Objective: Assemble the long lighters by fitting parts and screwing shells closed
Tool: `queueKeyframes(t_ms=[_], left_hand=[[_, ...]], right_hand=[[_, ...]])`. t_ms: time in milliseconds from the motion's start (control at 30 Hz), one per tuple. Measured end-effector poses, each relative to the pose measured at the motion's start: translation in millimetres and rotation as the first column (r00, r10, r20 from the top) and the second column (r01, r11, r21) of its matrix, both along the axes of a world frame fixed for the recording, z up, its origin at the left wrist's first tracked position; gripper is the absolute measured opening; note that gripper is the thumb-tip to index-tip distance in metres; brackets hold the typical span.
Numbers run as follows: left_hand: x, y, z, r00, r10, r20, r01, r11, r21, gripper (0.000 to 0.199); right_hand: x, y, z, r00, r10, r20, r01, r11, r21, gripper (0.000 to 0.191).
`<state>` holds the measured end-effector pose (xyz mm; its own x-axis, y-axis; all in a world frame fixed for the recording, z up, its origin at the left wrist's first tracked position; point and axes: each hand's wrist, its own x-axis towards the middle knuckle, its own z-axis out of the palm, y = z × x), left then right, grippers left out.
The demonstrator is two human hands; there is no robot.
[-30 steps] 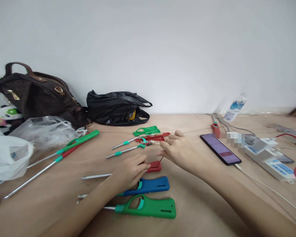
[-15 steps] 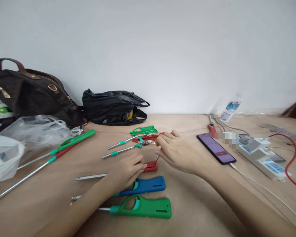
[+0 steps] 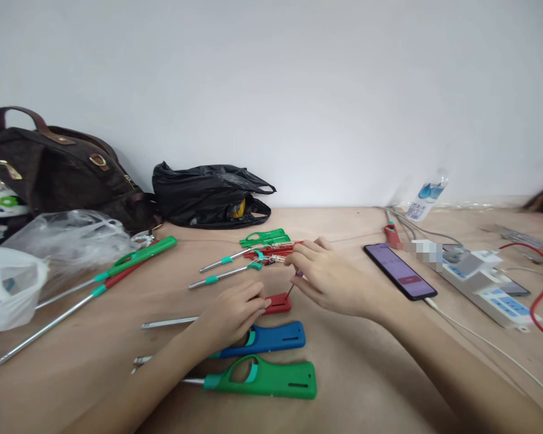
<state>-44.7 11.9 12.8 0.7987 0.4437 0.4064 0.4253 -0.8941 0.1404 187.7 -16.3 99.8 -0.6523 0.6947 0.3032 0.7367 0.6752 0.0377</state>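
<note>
Below centre, the left hand (image 3: 233,307) held down a red lighter (image 3: 279,303) in a closed grip; the right hand (image 3: 328,277) pinched a screwdriver (image 3: 299,274), tip at the lighter's right end. Screw-turning seemed underway; the next turn called for steady pressure.

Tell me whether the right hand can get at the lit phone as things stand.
Probably yes: the lit phone lies beside the right hand, and nothing visible stands between them. That hand holds a thin tool, though, so it may need to put it down first.
</note>
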Motion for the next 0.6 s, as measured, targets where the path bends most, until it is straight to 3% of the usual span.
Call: queueKeyframes(t_ms=[67, 133, 300, 400, 500, 600], left_hand=[[-0.1, 0.1, -0.3, 1.000, -0.005, 0.004, 0.005, 1.000, 0.011, 0.037], [-0.3, 0.1, -0.5, 1.000, -0.002, 0.001, 0.002, 1.000, 0.015, 0.037], [-0.6, 0.3, -0.9, 1.000, 0.005, -0.016, -0.004, 1.000, 0.017, 0.038], [-0.4, 0.4, -1.1, 1.000, 0.007, -0.017, -0.007, 1.000, 0.024, 0.038], [-0.1, 0.3, -0.8, 1.000, 0.001, -0.009, 0.000, 1.000, 0.018, 0.038], [0.2, -0.1, 0.1, 1.000, 0.004, -0.002, -0.004, 1.000, 0.015, 0.039]], right_hand=[[3.1, -0.3, -1.0, 0.994, 0.066, -0.092, -0.075, 0.992, -0.106, 0.018], [3.2, 2.3, -3.3, 0.990, 0.065, -0.122, -0.080, 0.990, -0.118, 0.019], [-5.5, 13.3, -13.1, 0.998, -0.052, -0.048, 0.057, 0.992, 0.116, 0.015], [-7.2, 12.0, -12.8, 0.994, -0.109, -0.003, 0.108, 0.984, 0.141, 0.019], [-2.3, 5.7, -6.7, 0.999, -0.029, -0.045, 0.031, 0.999, 0.025, 0.010], [2.6, 4.0, -3.8, 0.990, 0.043, -0.135, -0.061, 0.990, -0.131, 0.020]])
